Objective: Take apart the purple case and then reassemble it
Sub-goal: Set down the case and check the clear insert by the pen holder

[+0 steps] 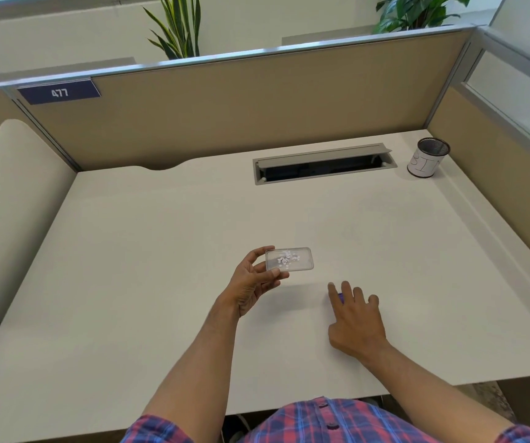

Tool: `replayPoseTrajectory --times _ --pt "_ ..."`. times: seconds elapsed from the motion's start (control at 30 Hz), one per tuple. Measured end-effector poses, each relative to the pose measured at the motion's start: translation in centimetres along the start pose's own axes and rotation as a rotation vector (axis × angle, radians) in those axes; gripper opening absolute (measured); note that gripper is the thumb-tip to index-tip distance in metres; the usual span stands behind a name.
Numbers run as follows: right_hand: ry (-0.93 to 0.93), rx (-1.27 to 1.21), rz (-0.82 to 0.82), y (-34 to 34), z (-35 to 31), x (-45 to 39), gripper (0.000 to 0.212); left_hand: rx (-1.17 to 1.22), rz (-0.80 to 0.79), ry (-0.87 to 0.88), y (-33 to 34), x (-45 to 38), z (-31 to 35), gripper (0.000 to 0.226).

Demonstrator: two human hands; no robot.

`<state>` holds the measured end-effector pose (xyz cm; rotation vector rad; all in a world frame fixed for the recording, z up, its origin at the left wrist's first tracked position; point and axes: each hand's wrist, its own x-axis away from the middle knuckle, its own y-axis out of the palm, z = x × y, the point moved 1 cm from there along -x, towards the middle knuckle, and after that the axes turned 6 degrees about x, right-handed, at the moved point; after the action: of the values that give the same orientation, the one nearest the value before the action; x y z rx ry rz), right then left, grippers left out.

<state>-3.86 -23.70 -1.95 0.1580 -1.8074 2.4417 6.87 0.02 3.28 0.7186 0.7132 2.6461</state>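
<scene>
My left hand (254, 282) holds a clear rectangular case part (292, 259) by its left end, a little above the desk; small white bits show inside it. My right hand (355, 318) lies palm down on the desk to the right, fingers spread over a purple piece (340, 297). Only a small purple sliver shows between the index and middle fingers; the rest is hidden under the hand. I cannot tell whether the fingers grip it or only rest on it.
The white desk (161, 266) is walled by tan cubicle panels. An open cable slot (323, 164) sits at the back centre. A mesh cup (428, 158) with a white label stands at the back right. Near edge runs by my plaid shirt.
</scene>
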Motion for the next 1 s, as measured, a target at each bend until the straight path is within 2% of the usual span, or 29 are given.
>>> replayPoseTrajectory --times 0.1,0.2,0.27,0.33,0.37,0.43,0.57,0.67,1.0 --pt "0.039 -0.118 0.071 -0.9 -0.1 -0.4 0.061 -0.008 -0.003 -0.002 0.2 -0.3 0.0 0.060" --pt "0.213 -0.431 0.082 -2.4 0.5 -1.6 0.040 -0.015 -0.021 -0.008 0.8 -0.8 0.1 0.059" --pt "0.422 -0.866 0.053 -3.7 1.5 -2.9 0.030 -0.024 -0.035 -0.014 1.3 -1.2 0.2 0.059" --pt "0.568 -1.458 -0.080 -5.3 2.7 -4.3 0.031 -0.042 -0.057 -0.019 2.0 -1.7 0.2 0.059" --pt "0.612 -1.678 -0.121 -5.9 3.3 -4.9 0.033 -0.051 -0.069 -0.021 2.5 -1.9 0.2 0.060" --pt "0.615 -1.899 -0.141 -6.6 4.7 -5.6 0.036 -0.072 -0.093 -0.024 3.4 -2.5 0.3 0.062" --pt "0.540 -1.987 -0.105 -7.0 6.3 -6.1 0.034 -0.093 -0.136 -0.037 5.2 -4.1 0.2 0.064" --pt "0.535 -2.050 -0.061 -7.1 7.2 -6.3 0.025 -0.111 -0.174 -0.049 6.7 -5.5 0.1 0.063" --pt "0.668 -2.100 0.061 -5.7 11.9 -7.8 0.013 -0.147 -0.265 -0.069 11.7 -10.8 -0.7 0.061"
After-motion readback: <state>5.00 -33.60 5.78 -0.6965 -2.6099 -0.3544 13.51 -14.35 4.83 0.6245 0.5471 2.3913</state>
